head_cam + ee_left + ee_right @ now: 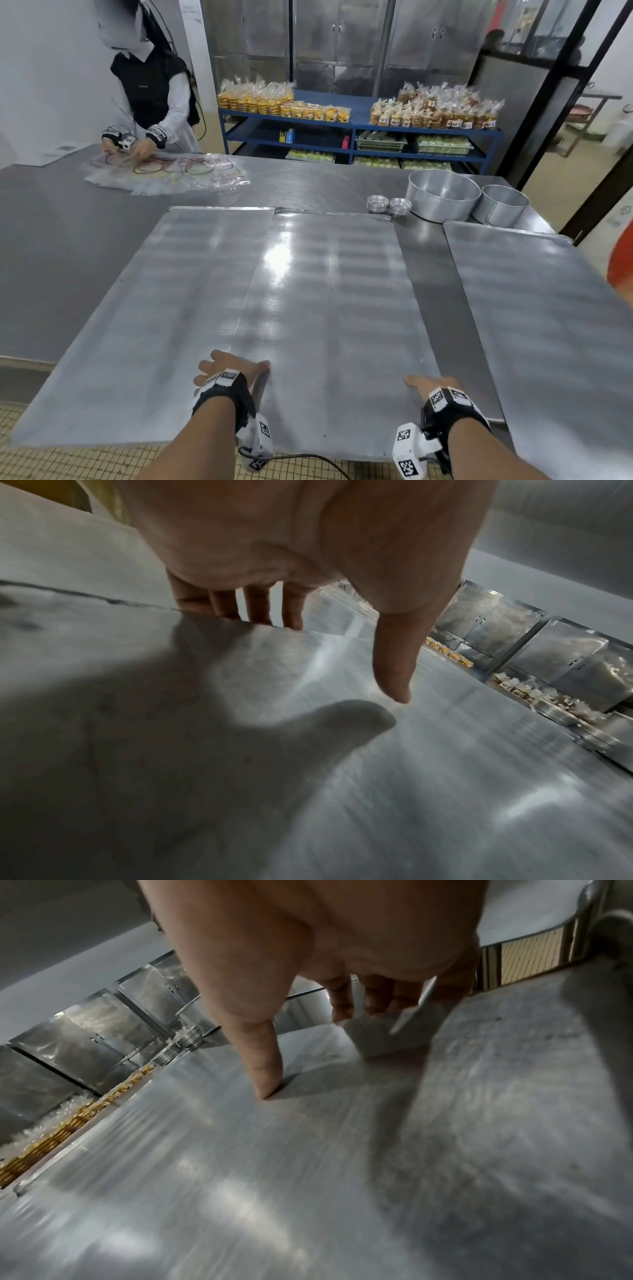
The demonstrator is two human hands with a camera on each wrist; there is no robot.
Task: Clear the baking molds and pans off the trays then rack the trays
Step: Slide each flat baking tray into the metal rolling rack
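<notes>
Three bare flat metal trays lie on the steel table. The middle tray (325,291) overlaps the left tray (154,308); the right tray (548,308) lies apart. My left hand (233,368) is at the middle tray's near left edge, fingers (257,610) dipping past the edge with tips hidden, thumb just above the tray top (342,777). My right hand (431,383) grips the near right edge, fingers (377,1001) curled over it and thumb pressed on top (274,1177). Two round pans (442,195) (503,205) and two stacks of small molds (377,204) (400,205) stand behind the trays.
Another person (150,102) handles plastic bags (171,171) at the table's far left. A blue shelf (359,120) of packed biscuits and steel cabinets (342,41) stand behind the table. The trays' near ends overhang the tiled floor (85,462).
</notes>
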